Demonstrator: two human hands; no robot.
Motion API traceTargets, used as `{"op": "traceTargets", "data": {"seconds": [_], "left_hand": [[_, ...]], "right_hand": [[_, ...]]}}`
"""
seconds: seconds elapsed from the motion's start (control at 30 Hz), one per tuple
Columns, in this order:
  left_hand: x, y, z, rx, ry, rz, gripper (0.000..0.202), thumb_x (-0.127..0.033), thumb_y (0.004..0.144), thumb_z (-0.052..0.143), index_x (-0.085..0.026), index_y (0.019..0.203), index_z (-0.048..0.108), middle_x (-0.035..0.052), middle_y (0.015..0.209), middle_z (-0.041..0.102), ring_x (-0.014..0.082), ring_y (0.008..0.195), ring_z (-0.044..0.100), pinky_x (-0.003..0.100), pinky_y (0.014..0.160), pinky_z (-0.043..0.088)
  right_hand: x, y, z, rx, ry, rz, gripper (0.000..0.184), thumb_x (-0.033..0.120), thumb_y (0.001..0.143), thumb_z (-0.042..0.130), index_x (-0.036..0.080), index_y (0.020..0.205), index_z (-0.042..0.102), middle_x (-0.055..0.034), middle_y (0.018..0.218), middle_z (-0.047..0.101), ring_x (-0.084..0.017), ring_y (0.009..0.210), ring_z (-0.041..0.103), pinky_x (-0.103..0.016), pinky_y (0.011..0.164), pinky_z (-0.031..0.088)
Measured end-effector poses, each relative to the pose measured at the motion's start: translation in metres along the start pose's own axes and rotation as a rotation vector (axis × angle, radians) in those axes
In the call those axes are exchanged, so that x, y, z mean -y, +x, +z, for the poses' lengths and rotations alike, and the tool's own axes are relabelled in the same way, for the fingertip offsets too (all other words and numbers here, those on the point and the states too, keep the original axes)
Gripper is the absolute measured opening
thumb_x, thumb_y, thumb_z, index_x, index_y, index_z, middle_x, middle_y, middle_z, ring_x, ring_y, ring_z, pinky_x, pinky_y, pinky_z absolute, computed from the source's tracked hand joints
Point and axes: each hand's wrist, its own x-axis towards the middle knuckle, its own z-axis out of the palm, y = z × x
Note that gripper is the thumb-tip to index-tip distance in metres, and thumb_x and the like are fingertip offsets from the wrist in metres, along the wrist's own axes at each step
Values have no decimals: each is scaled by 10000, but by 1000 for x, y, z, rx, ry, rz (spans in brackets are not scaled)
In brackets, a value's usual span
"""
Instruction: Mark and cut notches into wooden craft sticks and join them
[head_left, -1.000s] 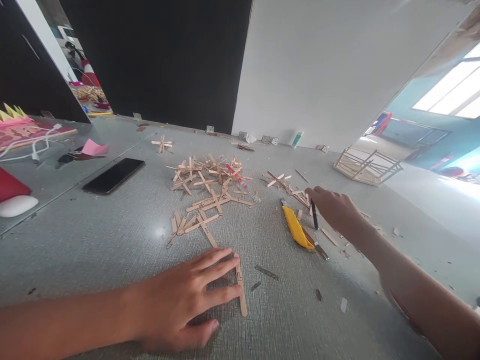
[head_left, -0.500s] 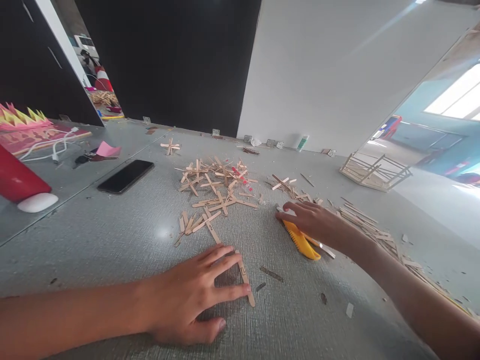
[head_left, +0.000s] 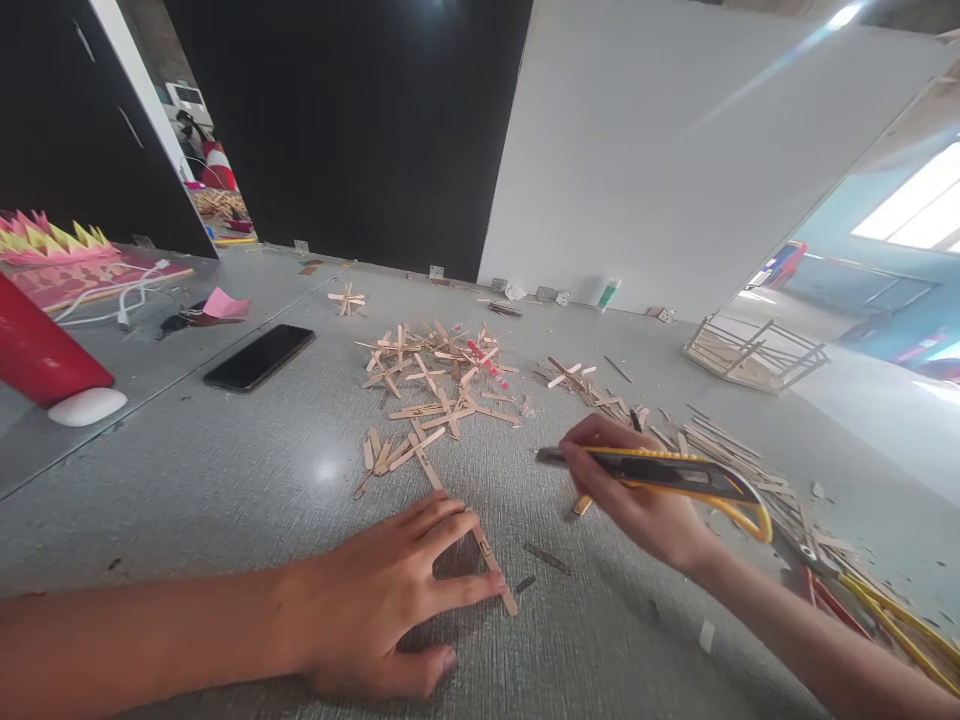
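Observation:
My left hand (head_left: 397,590) lies on the grey table with its fingers spread. Its fingertips press on a craft stick (head_left: 491,555) with dark marks, which points toward me. In my right hand (head_left: 637,510) is a yellow and black utility knife (head_left: 667,472), raised above the table, its tip toward the left. A small yellow-edged piece (head_left: 583,505) shows below that hand, partly hidden. Just beyond my left fingers lies a pile of craft sticks (head_left: 439,370), several of them crossed.
A black phone (head_left: 260,357) and a white mouse (head_left: 88,406) lie left, by a red cylinder (head_left: 45,350). Thin wood strips (head_left: 727,445) and yellow-handled scissors (head_left: 877,600) are on the right. A wooden stick frame (head_left: 754,352) stands farther back, near a grey panel (head_left: 660,150).
My right hand has picked up the utility knife from the table and turned it so that it points left. The left hand stays on the craft stick. The view has shifted slightly.

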Motion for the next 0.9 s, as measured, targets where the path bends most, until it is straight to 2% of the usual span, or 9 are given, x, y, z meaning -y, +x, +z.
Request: {"op": "traceTargets", "data": {"seconds": [0.07,0.1,0.17,0.33,0.43,0.53,0.6,0.67,0.9], "left_hand": [[0,0,2,-8,31,-22,687,-454,922,660,-248,1551,474,201,1510,468,474,1411,439,678,1130,407],[0,-1,4,-17,44,-32,688,-457,925,654,-250,1554,465,194,1518,462,472,1418,430,674,1132,409],[1,-2,6,-39,50,-38,688,-458,932,643,-256,1560,449,181,1541,443,466,1438,403,663,1149,396],[3,-4,9,-59,12,-6,684,-501,983,579,-249,1591,395,182,1581,406,447,1471,372,617,1189,368],[4,-4,9,-73,-6,0,646,-530,1014,522,-244,1583,411,178,1583,416,424,1472,384,579,1193,376],[5,-4,10,-74,-38,6,645,-534,1005,537,-235,1568,443,192,1586,414,443,1477,374,588,1189,371],[6,-4,12,-76,-69,14,646,-535,1000,543,-238,1566,447,200,1591,401,448,1487,355,594,1195,356],[7,-4,14,-82,-96,21,651,-534,995,550,-232,1563,449,203,1588,401,443,1490,349,595,1205,340],[8,-4,16,-81,-150,12,690,-527,979,583,-224,1578,427,192,1649,339,457,1518,306,608,1220,315]], "right_hand": [[18,-10,18,184,357,223,291,502,1042,538,218,995,581,36,608,622,-87,426,488,-201,398,378],[24,-16,27,258,476,301,328,530,1035,543,214,951,571,30,607,625,-81,419,486,-192,386,367],[30,-24,43,334,572,395,385,581,1021,542,208,933,573,14,621,637,-88,435,510,-187,387,394],[27,-34,59,315,629,368,468,613,1032,485,170,1060,631,-17,641,657,-112,487,578,-214,446,493],[23,-34,60,316,661,411,431,593,1002,562,171,1049,634,-35,682,681,-143,541,633,-233,453,517],[21,-33,61,310,567,416,333,531,970,648,201,933,622,-3,644,662,-129,523,597,-225,455,493],[22,-32,62,248,399,362,294,468,961,673,209,836,608,20,615,620,-107,513,532,-216,471,454],[24,-31,64,184,302,302,251,416,953,666,211,820,610,23,631,598,-107,539,511,-219,486,427],[23,-33,67,187,339,295,259,412,990,605,212,828,583,35,604,572,-101,499,485,-223,461,396]]}}
